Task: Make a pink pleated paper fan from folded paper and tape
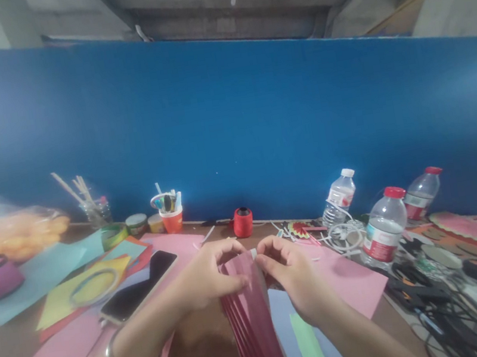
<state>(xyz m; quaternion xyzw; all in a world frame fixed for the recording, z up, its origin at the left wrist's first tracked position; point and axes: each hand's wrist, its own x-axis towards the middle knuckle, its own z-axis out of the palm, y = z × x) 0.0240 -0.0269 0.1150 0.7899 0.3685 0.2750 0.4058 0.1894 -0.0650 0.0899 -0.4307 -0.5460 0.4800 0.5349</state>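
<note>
A stack of pleated dark pink paper (256, 332) stretches toward me in the middle of the table. Around its far end my left hand (217, 272) is closed, with the thumb lying on top of the folds. At the right edge of that same end, my right hand (286, 267) pinches a small white piece (254, 253), perhaps tape or a strip. Beneath the right wrist lie a pale blue sheet and a light green paper strip (310, 345).
Coloured sheets, a black phone (140, 287) and a tape roll (93, 287) lie on the left. A red thread spool (243, 222) stands ahead by the blue wall. Water bottles (384, 228), white cord and tangled black cables crowd the right side.
</note>
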